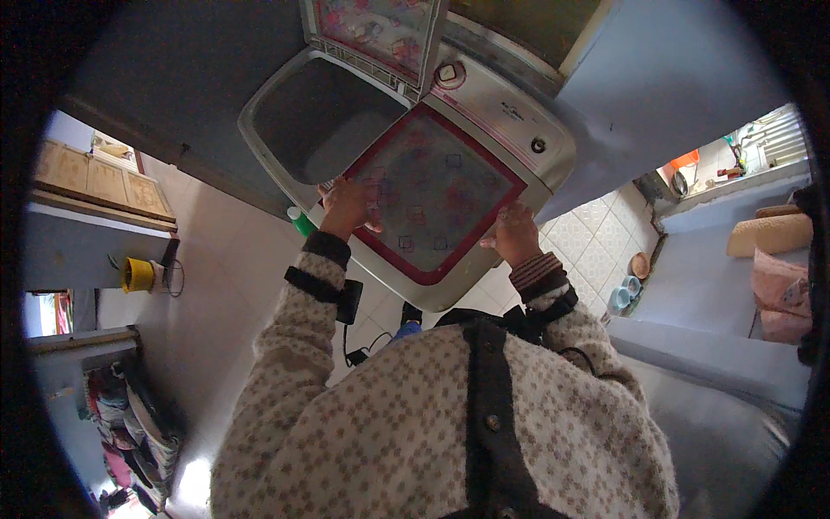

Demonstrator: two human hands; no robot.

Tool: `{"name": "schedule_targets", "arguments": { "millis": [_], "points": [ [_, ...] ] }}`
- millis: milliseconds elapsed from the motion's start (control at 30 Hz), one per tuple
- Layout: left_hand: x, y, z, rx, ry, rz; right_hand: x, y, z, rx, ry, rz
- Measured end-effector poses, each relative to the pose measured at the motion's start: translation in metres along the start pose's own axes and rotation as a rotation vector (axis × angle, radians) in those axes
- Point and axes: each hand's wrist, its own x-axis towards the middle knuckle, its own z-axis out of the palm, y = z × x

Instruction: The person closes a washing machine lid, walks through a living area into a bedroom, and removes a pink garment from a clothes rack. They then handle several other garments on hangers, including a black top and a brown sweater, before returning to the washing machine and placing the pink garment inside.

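In front of me stands a white twin-tub washing machine (558,138). Its square lid (428,195), see-through with a dark red border and small printed squares, lies over the right side. My left hand (347,208) grips this lid's left edge, thumb on top and fingers bent over the side. At the lid's right edge my right hand (516,235) is closed in the same way, with its thumb on the red border. The left lid (376,35), with a floral print, stands raised above the open grey tub (320,112).
A green bottle (301,221) with a white cap is beside the machine's left side. Left on the wall hangs a yellow container (138,275). Light blue bowls (621,297) and a round brown item (640,265) rest on the tiles at right. Walls flank the machine.
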Motion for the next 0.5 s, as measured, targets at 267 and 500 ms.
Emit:
{"name": "schedule_targets", "arguments": {
  "millis": [267, 500],
  "points": [
    [0.009, -0.003, 0.006, 0.034, 0.011, -0.033, 0.001, 0.000, -0.001, -0.013, 0.064, -0.008],
    [0.010, -0.005, 0.017, -0.092, 0.162, -0.077, 0.002, -0.008, -0.027, 0.002, -0.077, 0.006]
  ]
}}
